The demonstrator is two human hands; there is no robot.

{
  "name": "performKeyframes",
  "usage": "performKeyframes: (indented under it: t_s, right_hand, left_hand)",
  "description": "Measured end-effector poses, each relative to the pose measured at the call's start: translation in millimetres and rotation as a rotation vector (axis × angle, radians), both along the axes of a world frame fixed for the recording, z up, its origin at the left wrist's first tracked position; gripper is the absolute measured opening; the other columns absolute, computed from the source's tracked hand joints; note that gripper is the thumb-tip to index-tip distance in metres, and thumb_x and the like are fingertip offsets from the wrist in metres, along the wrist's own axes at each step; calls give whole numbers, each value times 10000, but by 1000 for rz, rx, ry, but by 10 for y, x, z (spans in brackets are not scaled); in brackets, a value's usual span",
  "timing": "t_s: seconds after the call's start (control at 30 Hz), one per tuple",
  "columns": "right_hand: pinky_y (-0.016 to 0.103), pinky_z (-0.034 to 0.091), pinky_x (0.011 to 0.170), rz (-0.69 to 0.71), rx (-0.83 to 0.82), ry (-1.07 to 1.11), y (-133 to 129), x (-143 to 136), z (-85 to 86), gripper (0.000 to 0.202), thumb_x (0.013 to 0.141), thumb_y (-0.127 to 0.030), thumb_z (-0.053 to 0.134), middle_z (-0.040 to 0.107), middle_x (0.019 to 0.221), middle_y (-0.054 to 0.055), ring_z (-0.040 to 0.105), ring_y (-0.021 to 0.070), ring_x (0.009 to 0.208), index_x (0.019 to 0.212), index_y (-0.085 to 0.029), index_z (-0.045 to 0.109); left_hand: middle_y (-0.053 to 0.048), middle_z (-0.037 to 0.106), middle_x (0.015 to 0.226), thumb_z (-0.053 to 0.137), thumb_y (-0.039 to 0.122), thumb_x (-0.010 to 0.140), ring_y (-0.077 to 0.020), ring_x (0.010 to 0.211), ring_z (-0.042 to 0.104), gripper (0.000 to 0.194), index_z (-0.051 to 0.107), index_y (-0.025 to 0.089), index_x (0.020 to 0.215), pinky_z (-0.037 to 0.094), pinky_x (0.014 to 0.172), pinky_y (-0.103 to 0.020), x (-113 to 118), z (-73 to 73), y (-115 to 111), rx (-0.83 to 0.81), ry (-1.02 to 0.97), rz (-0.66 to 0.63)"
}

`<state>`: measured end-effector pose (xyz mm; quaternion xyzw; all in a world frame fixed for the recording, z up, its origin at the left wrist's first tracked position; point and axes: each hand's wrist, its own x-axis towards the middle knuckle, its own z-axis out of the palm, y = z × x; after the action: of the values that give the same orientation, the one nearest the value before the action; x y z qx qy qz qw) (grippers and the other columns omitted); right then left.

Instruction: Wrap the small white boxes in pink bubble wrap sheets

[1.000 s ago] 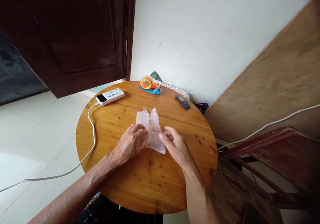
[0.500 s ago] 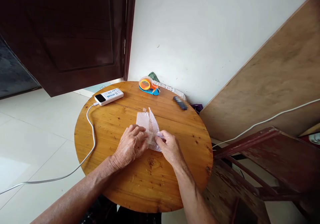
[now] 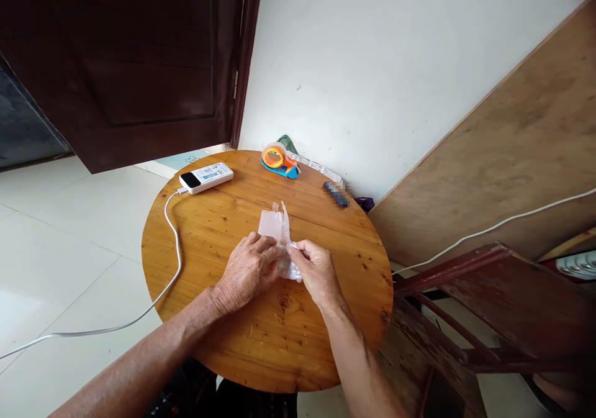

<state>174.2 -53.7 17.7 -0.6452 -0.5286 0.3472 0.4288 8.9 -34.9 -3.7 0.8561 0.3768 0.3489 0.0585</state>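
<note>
A piece of clear bubble wrap (image 3: 272,224) lies near the middle of the round wooden table (image 3: 195,244), its far part flat and one edge standing up. My left hand (image 3: 252,268) presses on its near left part with the fingers bent and closed on it. At the right side of the wrap, my right hand (image 3: 315,269) pinches the film between thumb and fingers. Whether something is wrapped inside is hidden by the hands.
An orange and blue tape dispenser (image 3: 280,161) stands at the table's far edge. To the left lies a white power bank (image 3: 207,177) with a white cable (image 3: 178,250). A dark blurred object (image 3: 336,194) lies far right. A red wooden chair (image 3: 503,306) stands at the right.
My right hand has drawn the right side of the bubble wrap inward, and its upright flap looks narrower. The whole view has shifted slightly.
</note>
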Motion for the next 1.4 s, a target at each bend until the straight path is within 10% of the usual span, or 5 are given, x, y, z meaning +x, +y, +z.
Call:
performKeyframes:
  t_s: [0.33, 0.57, 0.8, 1.17, 1.4]
  right_hand:
    - [198, 381, 416, 246, -129, 39, -93, -25, 244, 283, 792, -309, 574, 628, 677, 3, 556, 107, 510, 965, -144, 726]
    - [230, 413, 587, 322, 56, -354, -100, -70, 166, 246, 782, -115, 556, 576, 714, -16, 518, 120, 629, 970, -178, 701]
    - [292, 440, 748, 384, 40, -707, -132, -144, 330, 336, 799, -21, 497, 721, 1045, 86, 654, 210, 896, 1051, -194, 638]
    - [288, 524, 738, 436, 5, -99, -125, 141, 230, 359, 860, -143, 474, 649, 887, 24, 651, 145, 763, 1216, -175, 505]
    - [231, 447, 587, 393, 83, -184, -72, 208, 274, 247, 904, -214, 470, 558, 774, -22, 566, 119, 625, 1128, -203, 573]
  left_hand:
    - [-86, 703, 1007, 619, 186, 866, -238, 904, 603, 176, 650, 173, 1039, 508, 818, -368, 27, -82, 27, -190, -194, -19]
    - [-79, 656, 1075, 608, 180, 783, -220, 902, 600, 407, 559, 180, 1187, 517, 776, -349, -10, -60, -23, -404, -392, -18]
    - [-54, 560, 1005, 626, 266, 795, -194, 868, 581, 177, 600, 193, 954, 506, 728, -322, 70, 9, -35, -545, -465, 84]
    - [-37, 577, 990, 695, 280, 781, -169, 799, 572, 240, 614, 200, 991, 512, 699, -306, 103, -75, -13, -491, -418, 89]
    - [-55, 577, 1022, 637, 148, 728, -198, 892, 598, 325, 585, 199, 1045, 542, 754, -338, 100, -90, -30, -446, -422, 69]
